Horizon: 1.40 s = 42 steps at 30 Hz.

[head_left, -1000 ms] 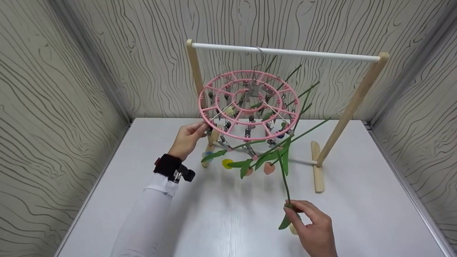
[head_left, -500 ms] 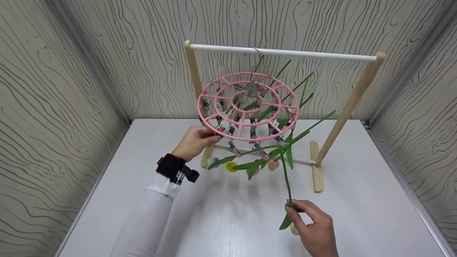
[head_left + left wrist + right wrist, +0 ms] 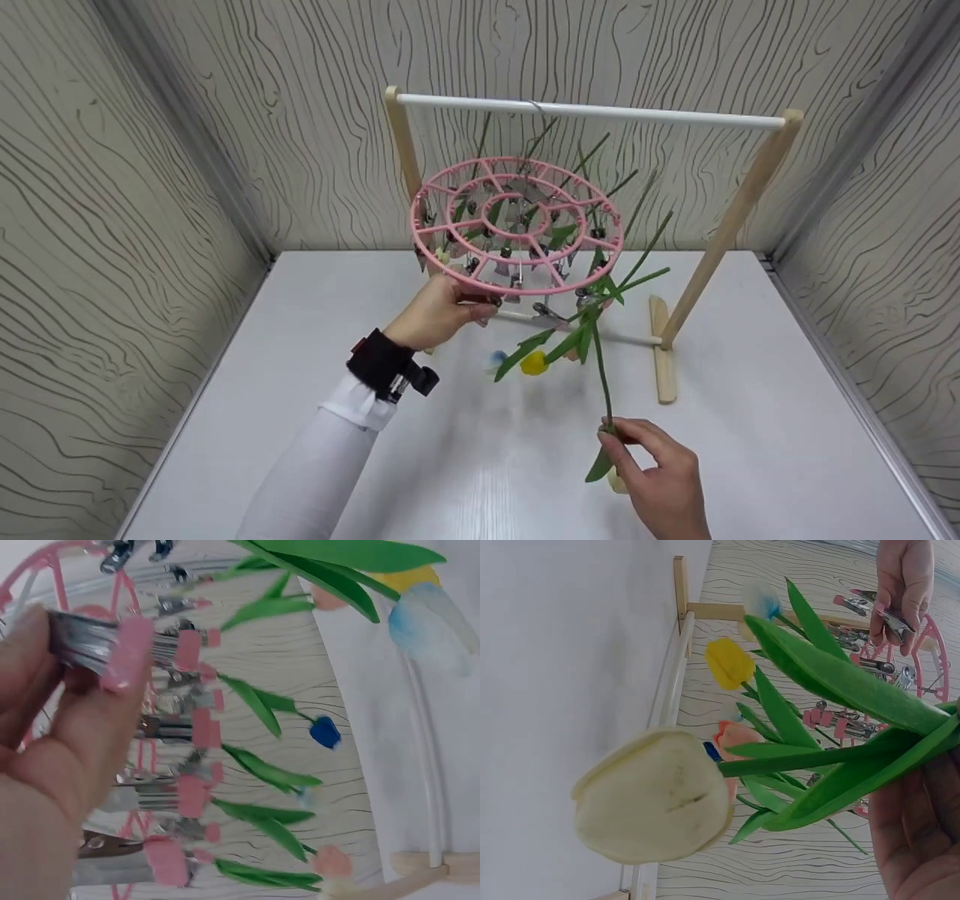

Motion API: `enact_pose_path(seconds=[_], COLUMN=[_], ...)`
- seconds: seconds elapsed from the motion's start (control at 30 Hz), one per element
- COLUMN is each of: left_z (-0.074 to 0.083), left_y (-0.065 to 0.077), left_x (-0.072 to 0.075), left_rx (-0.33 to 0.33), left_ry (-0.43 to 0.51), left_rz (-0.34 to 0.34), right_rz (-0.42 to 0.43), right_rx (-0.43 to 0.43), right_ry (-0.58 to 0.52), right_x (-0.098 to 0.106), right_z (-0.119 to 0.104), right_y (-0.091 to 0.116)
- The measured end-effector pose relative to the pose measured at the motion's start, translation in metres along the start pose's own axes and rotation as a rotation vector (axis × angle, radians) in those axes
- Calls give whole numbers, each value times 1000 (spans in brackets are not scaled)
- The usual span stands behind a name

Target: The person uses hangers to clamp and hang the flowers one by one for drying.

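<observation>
A round pink clip hanger (image 3: 517,290) hangs from a white bar, ringed with metal clips. My left hand (image 3: 435,315) is at its near left rim, pinching a pink-tipped clip (image 3: 82,639) between thumb and fingers; no flower shows in that clip. My right hand (image 3: 660,472) holds an artificial cream tulip (image 3: 652,799) by its green stem near the leaves, bloom downward and stem rising toward the hanger's right side. Other artificial tulips hang bloom-down from clips, among them a yellow tulip (image 3: 534,364), a blue-and-white tulip (image 3: 424,622) and a dark blue tulip (image 3: 325,733).
The white bar (image 3: 600,112) rests on wooden posts, the right post (image 3: 739,217) standing on a wooden foot (image 3: 663,367). A lower rod (image 3: 630,338) crosses behind the flowers. Wood-patterned walls enclose the white table (image 3: 337,457). Several stems stick up behind the hanger.
The hanger has turned, its near side and hanging tulips swinging to the right. My left hand has moved right along the rim with it. My right hand has stayed nearly still with the cream tulip.
</observation>
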<state>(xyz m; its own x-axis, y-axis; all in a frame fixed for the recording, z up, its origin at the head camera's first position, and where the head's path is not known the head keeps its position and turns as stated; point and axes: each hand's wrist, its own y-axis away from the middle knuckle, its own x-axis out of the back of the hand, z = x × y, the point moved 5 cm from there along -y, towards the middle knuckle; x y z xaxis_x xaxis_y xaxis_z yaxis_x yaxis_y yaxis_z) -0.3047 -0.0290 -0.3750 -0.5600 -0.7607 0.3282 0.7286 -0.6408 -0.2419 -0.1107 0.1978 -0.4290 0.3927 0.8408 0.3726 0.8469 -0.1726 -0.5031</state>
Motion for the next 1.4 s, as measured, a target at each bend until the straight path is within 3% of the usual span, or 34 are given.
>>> enact_pose_path(seconds=[0.2, 0.3, 0.4, 0.57, 0.73, 0.9, 1.17, 1.4], left_z=[11, 12, 10, 1, -5, -8, -14, -13], left_y=[0, 0, 1, 3, 3, 7, 15, 19], left_x=[-17, -23, -31, -45, -55, -66, -79, -87], left_rx=[12, 30, 53, 127, 130, 89, 90, 70], left_ry=[-72, -52, 41, 282, 461, 596, 694, 760], left_rz=[-22, -12, -36, -71, 12, 103, 252, 319], right_rz=[3, -2, -18, -41, -75, -81, -44, 13], right_rx=[-58, -71, -50, -17, -49, -18, 12, 40], right_ry=[20, 17, 18, -6, -43, -38, -51, -52], right_x=[-1, -2, -5, -12, -21, -28, -34, -32], right_z=[1, 8, 18, 27, 26, 20, 12, 6], right_y=[-2, -2, -2, -7, -15, -23, -36, -44])
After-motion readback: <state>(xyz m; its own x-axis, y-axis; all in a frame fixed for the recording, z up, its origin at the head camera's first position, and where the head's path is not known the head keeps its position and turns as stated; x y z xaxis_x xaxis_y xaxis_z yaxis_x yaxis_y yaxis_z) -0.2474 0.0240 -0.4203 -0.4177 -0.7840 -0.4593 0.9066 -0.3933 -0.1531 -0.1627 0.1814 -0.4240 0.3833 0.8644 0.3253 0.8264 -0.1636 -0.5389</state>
